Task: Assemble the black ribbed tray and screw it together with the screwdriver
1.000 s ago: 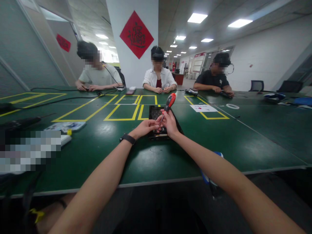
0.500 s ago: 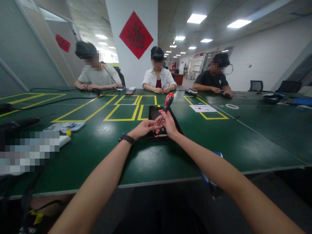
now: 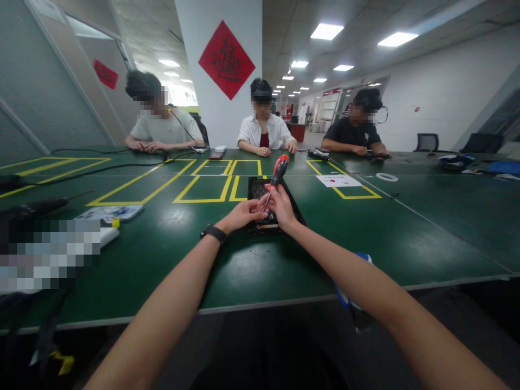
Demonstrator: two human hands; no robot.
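A screwdriver (image 3: 279, 170) with a red and black handle slants over the table, handle up and metal shaft down. My right hand (image 3: 283, 207) has its fingers closed around it below the handle. The fingertips of my left hand (image 3: 245, 213) are pinched together at the lower end of the shaft; whatever they hold there is too small and hidden to name. Beneath both hands lies a black rectangular tray-like case (image 3: 298, 214), with small parts inside that I cannot make out. My hands cover much of its middle.
Yellow tape outlines mark the green table (image 3: 174, 260). A power drill (image 3: 36, 207) and a patterned flat box (image 3: 109, 212) lie left. A printed paper sheet (image 3: 339, 181) and a white ring (image 3: 387, 177) are right. Three people sit across the table.
My hands and the screwdriver stay in almost the same place. Across the table, the middle person's hands have moved apart.
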